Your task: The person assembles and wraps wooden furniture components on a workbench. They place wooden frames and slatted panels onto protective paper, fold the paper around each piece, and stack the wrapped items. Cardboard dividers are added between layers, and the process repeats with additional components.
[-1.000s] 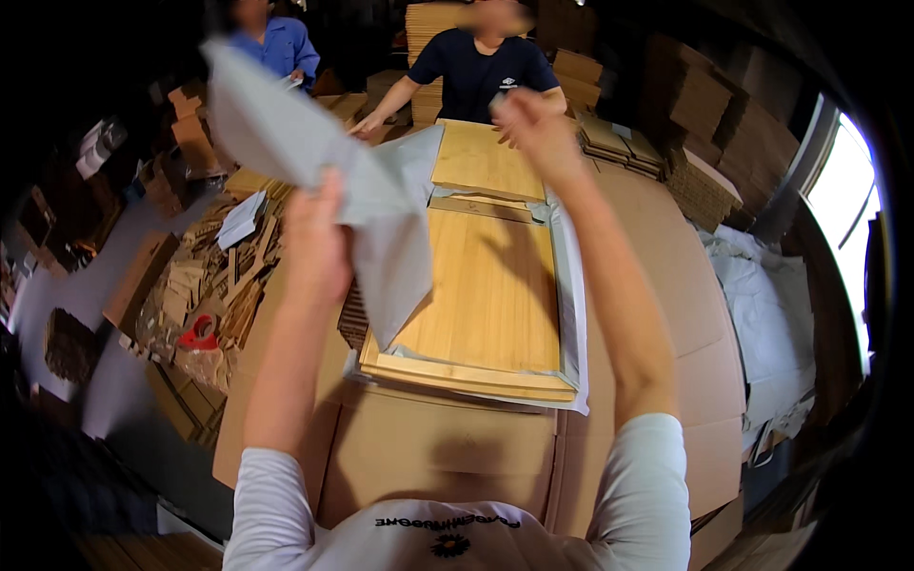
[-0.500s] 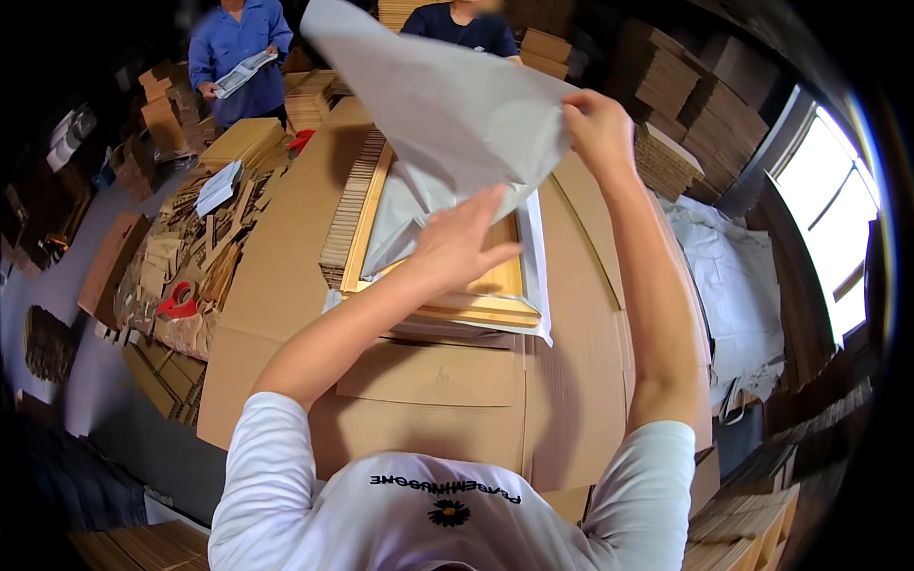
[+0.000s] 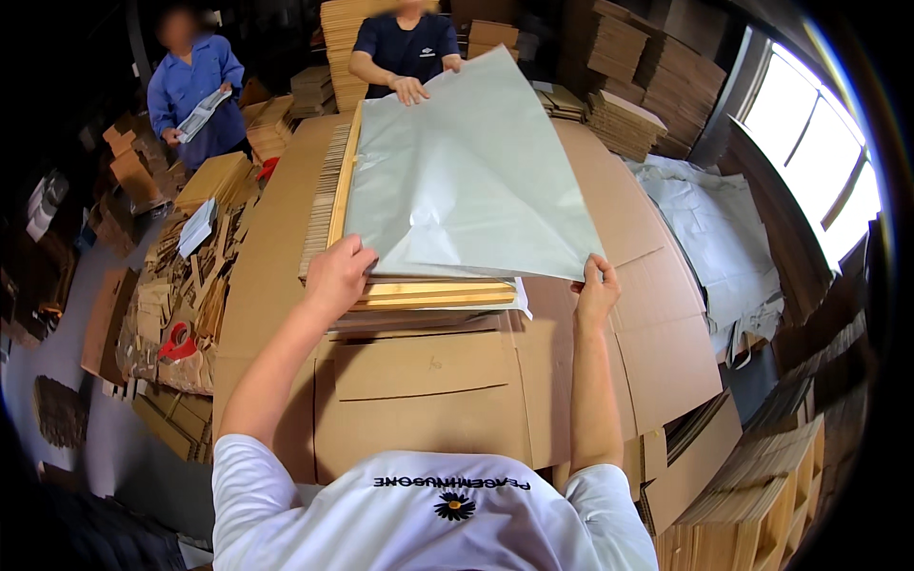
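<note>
A grey-white sheet (image 3: 466, 181) is spread over a light wooden frame (image 3: 433, 294), hiding most of it. My left hand (image 3: 339, 272) is closed on the sheet's near left corner, right at the frame's corner. Out past the frame's right side, my right hand (image 3: 597, 285) pinches the near right corner and draws it taut. Part of another white sheet (image 3: 524, 298) sticks out from beneath the frame. Across the table, a person in a dark shirt (image 3: 405, 49) has hands at the sheet's far edge.
Brown cardboard (image 3: 419, 419) covers the table under the frame. Small slats (image 3: 324, 190) are stacked along the frame's left side. Left of the table lie cardboard scraps and a red tape roll (image 3: 178, 341). A person in blue (image 3: 195, 81) stands far left. Folded sheets (image 3: 714, 228) lie right.
The sheet, lifted and folded before, now lies spread over the frame. My left hand moved to its near left corner; my right hand came down and nearer. The far person's hands now reach the sheet.
</note>
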Available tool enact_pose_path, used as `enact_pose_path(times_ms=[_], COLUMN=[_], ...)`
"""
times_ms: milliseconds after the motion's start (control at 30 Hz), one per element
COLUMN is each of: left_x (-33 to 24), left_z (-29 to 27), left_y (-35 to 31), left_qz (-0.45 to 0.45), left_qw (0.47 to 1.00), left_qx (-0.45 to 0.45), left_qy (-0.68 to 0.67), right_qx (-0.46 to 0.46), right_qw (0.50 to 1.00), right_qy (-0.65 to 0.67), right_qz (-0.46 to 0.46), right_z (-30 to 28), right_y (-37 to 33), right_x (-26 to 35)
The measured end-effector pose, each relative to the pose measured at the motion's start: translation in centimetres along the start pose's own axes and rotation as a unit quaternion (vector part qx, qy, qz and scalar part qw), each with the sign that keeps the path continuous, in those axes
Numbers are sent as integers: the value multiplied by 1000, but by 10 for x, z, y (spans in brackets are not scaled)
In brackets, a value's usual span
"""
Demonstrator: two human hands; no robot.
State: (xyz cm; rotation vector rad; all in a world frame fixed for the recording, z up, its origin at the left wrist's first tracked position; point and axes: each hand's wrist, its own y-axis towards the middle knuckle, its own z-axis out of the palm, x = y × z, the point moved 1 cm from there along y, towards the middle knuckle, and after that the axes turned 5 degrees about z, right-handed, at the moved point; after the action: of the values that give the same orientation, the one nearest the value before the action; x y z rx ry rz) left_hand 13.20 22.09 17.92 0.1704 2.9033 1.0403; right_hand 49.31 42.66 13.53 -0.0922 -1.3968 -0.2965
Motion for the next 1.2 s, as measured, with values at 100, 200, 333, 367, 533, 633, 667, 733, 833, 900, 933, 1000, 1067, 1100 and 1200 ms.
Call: enact_pose_path(times_ms=[100, 200, 333, 367, 533, 633, 667, 733, 833, 900, 933, 1000, 1067, 1100, 1200], left_x=[-4, -11, -17, -16, -30, -41, -44, -52, -67, -85, -91, -97, -103, -109, -101], left_z=[-4, -18, -21, -18, 6, 9, 7, 14, 25, 21, 13, 14, 28, 37, 64], left_y=[-9, -5, -9, -12, -26, -32, -37, -44, -52, -40, -47, -74, -101, -114, -134], left_qz=[61, 17, 33, 32, 71, 110, 96, 85, 73, 78, 82, 103, 94, 78, 61], left_qw=[997, 993, 989, 990, 997, 992, 995, 996, 991, 987, 993, 993, 985, 980, 970], left_qx=[18, 70, 81, 71, -17, -64, -32, -20, 16, -16, -29, 30, 118, 173, 235], left_qy=[-42, -96, -121, -120, -29, -8, -2, 36, 107, 143, 82, -42, -82, -59, -30], right_qx=[-9, 7, 17, 14, 25, -16, -37, -29, 192, 180, 161, 130, 199, 235, 229], right_qw=[999, 998, 995, 996, 987, 970, 936, 897, 813, 835, 861, 909, 902, 891, 796], right_qy=[-22, -11, 7, -6, -110, -241, -334, -313, -362, -372, -344, -281, -344, -373, -466], right_qz=[24, 62, 93, 91, 115, 34, -104, -310, -413, -365, -339, -279, -168, -111, -310], right_z=[-20, -34, -35, -31, -37, -48, -44, -32, -14, -19, -29, -55, -70, -76, -79], right_y=[0, -3, -12, -12, 2, -11, -23, -55, -80, -85, -84, -99, -125, -139, -184], right_x=[-23, -55, -73, -74, -120, -133, -115, -65, -20, -36, -34, -30, -46, -57, -92])
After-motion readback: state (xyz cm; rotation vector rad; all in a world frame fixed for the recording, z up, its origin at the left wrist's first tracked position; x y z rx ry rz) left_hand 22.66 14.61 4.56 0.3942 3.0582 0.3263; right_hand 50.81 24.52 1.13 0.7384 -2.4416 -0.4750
